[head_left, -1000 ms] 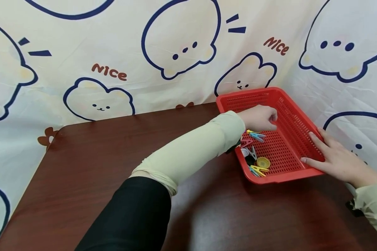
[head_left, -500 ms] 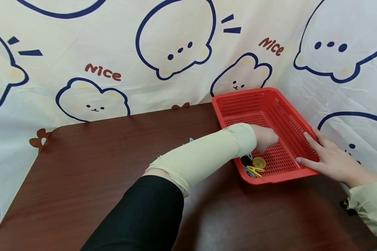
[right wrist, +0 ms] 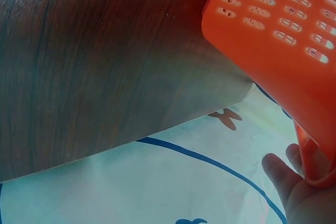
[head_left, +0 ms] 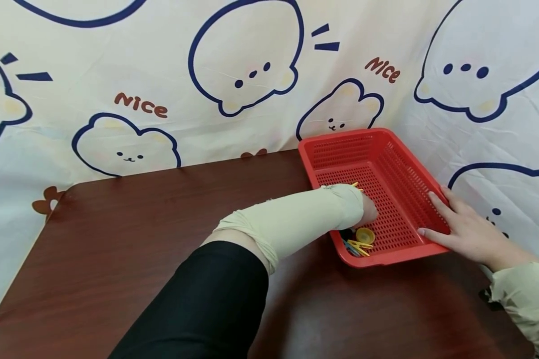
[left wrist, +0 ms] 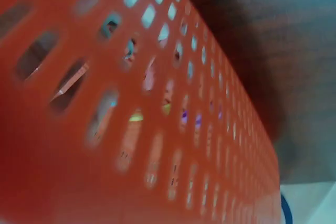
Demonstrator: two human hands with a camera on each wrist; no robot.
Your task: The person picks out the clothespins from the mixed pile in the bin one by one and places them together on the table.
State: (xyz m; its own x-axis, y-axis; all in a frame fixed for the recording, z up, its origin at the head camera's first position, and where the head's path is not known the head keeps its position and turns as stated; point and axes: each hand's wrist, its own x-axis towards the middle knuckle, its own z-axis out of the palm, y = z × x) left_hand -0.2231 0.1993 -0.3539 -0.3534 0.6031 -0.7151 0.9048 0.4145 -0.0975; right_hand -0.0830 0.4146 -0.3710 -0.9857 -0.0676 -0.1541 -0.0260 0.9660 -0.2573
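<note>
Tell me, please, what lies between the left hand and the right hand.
In the head view, only bare floor and wall of the red basket lie between the left hand and the right hand.

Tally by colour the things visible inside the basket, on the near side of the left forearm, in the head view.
Yellow: 2 (yellow disc, yellow clothespin)
Blue: 1 (blue clothespin)
Black: 1 (black item, partly hidden)
Total: 4 visible

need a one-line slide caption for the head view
Left hand inside a red basket with small clips, right hand on its rim, brown tabletop beneath.
</note>
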